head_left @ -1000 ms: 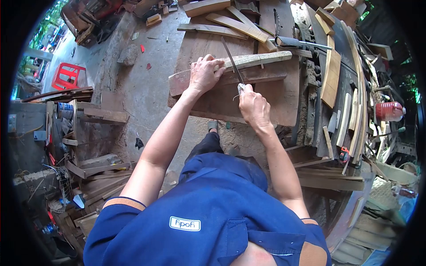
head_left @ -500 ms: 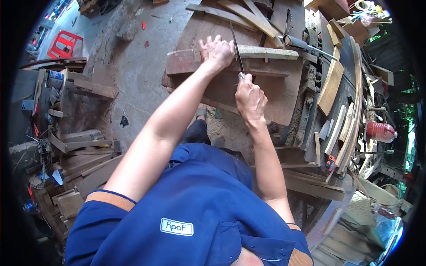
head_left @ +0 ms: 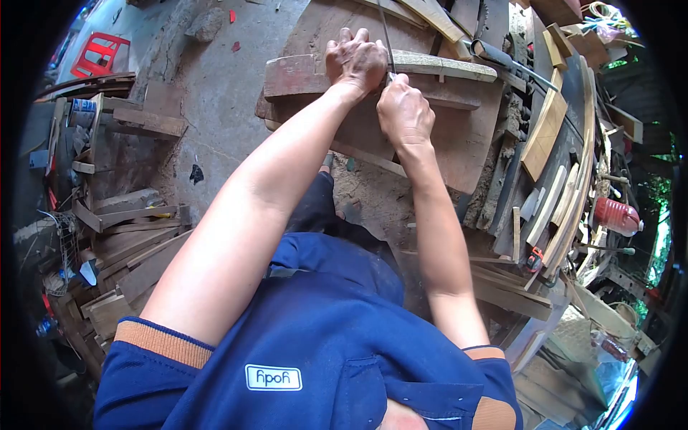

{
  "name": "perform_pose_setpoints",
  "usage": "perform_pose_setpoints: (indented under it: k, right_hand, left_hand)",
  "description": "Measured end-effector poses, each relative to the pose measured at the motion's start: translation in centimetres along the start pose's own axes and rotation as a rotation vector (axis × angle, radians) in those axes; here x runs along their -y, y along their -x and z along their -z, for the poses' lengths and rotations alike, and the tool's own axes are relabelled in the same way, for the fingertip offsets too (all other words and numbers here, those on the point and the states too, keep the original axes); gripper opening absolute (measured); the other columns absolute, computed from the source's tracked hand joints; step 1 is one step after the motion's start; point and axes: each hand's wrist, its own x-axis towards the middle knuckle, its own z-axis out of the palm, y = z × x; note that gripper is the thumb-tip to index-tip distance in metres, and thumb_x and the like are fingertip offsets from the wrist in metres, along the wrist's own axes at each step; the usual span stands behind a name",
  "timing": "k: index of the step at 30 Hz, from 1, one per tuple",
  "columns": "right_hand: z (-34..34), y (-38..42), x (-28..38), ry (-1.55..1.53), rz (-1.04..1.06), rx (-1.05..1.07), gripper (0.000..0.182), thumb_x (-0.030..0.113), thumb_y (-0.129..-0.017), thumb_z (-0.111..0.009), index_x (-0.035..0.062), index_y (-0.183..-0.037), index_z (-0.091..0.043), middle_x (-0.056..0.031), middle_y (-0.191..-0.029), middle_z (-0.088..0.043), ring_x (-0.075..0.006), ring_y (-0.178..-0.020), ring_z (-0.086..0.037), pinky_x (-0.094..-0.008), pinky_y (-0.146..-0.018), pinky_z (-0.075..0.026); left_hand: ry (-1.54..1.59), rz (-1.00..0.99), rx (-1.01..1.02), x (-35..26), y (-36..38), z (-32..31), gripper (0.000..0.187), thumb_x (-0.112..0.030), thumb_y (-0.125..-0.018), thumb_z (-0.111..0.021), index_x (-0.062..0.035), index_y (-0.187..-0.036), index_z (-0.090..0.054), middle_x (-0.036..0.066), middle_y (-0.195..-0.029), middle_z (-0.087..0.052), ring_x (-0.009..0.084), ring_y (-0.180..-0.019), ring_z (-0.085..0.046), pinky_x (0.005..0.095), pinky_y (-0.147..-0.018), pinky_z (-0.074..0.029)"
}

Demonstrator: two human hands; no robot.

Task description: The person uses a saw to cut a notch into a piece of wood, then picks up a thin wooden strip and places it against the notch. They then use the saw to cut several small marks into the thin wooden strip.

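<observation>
A curved wooden piece (head_left: 292, 80) lies across a broad brown board (head_left: 459, 140), reddish at its left end and paler to the right. My left hand (head_left: 356, 61) presses down on it with curled fingers, just left of the blade. Wrapped round a handle, my right hand (head_left: 406, 109) holds a handsaw (head_left: 385, 36) on the near side of the wood. Its long thin dark blade shows nearly edge-on and crosses the piece; the far tip runs out at the top of the view. Most of the handle is hidden by my fingers.
Several loose planks (head_left: 437, 21) lie beyond the board. To the right are stacked wood strips (head_left: 548, 129), a metal pipe (head_left: 512, 64) and a red plastic jug (head_left: 616, 216). Scrap wood (head_left: 143, 251) is heaped at left, and a red plastic stool (head_left: 100, 54) stands farther back.
My right hand and the saw have moved forward, bringing the handle close to the wood. My left hand stays on the piece, its fingers more curled. The whole view has shifted slightly.
</observation>
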Motion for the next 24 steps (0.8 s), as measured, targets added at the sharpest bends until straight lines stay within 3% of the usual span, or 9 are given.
perform_pose_setpoints:
  k: [7, 12, 15, 17, 23, 24]
  right_hand:
    - [2.3, 5.4, -0.9, -0.024, -0.039, 0.096, 0.024, 0.021, -0.097, -0.042, 0.0014, -0.095, -0.055, -0.0278, -0.077, -0.068, -0.0431, -0.076, -0.07, -0.0544, -0.069, -0.056]
    - [-0.6, -0.6, -0.4, 0.0, 0.028, -0.047, 0.025, 0.022, -0.097, -0.043, 0.0017, -0.093, -0.058, -0.0255, -0.077, -0.069, -0.0417, -0.074, -0.07, -0.0508, -0.066, -0.058]
    - [1.6, 3.7, -0.7, -0.016, -0.008, 0.019, 0.025, 0.022, -0.097, -0.043, 0.0016, -0.093, -0.057, -0.0267, -0.078, -0.069, -0.0414, -0.077, -0.071, -0.0512, -0.071, -0.058]
    - [3.0, 6.8, -1.0, -0.019, -0.065, 0.131, 0.026, 0.022, -0.098, -0.043, 0.0008, -0.094, -0.056, -0.027, -0.079, -0.069, -0.0414, -0.078, -0.071, -0.0514, -0.072, -0.057]
    - [0.0, 0.4, -0.2, -0.08, -0.046, 0.016, 0.02, 0.019, -0.096, -0.044, 0.0018, -0.095, -0.054, -0.0282, -0.078, -0.068, -0.0426, -0.079, -0.07, -0.0536, -0.071, -0.056]
    - [-0.1, 0.3, -0.2, -0.053, -0.053, 0.001, 0.019, 0.018, -0.095, -0.044, 0.0019, -0.095, -0.054, -0.0281, -0.078, -0.068, -0.0423, -0.079, -0.07, -0.0534, -0.071, -0.056]
  left_hand:
    - [0.031, -0.002, -0.006, 0.0, 0.1, 0.0, 0.041, -0.033, -0.095, -0.042, -0.0092, -0.086, -0.074, 0.004, -0.112, -0.064, 0.0258, -0.112, -0.053, 0.0444, -0.089, -0.041]
    - [-0.011, 0.005, 0.003, -0.2, 0.0, 0.2, 0.041, -0.033, -0.096, -0.041, -0.0104, -0.089, -0.075, 0.004, -0.114, -0.064, 0.0256, -0.112, -0.054, 0.045, -0.091, -0.041]
    - [-0.019, 0.001, 0.015, -0.1, -0.2, 0.1, 0.042, -0.034, -0.096, -0.041, -0.0108, -0.09, -0.075, 0.004, -0.114, -0.064, 0.0249, -0.113, -0.054, 0.045, -0.091, -0.041]
    - [-0.011, 0.025, -0.092, -0.1, 0.0, -0.8, 0.047, -0.036, -0.097, -0.04, -0.0086, -0.08, -0.074, 0.002, -0.11, -0.064, 0.0265, -0.109, -0.056, 0.0456, -0.088, -0.043]
    - [-0.019, -0.004, -0.09, 0.2, -0.3, -0.5, 0.046, -0.038, -0.096, -0.042, -0.0093, -0.08, -0.074, 0.003, -0.108, -0.064, 0.0254, -0.108, -0.057, 0.0445, -0.088, -0.044]
    - [-0.019, 0.01, -0.025, 0.0, -0.3, 0.0, 0.043, -0.036, -0.096, -0.042, -0.0096, -0.087, -0.074, 0.003, -0.112, -0.064, 0.0259, -0.111, -0.056, 0.0445, -0.09, -0.042]
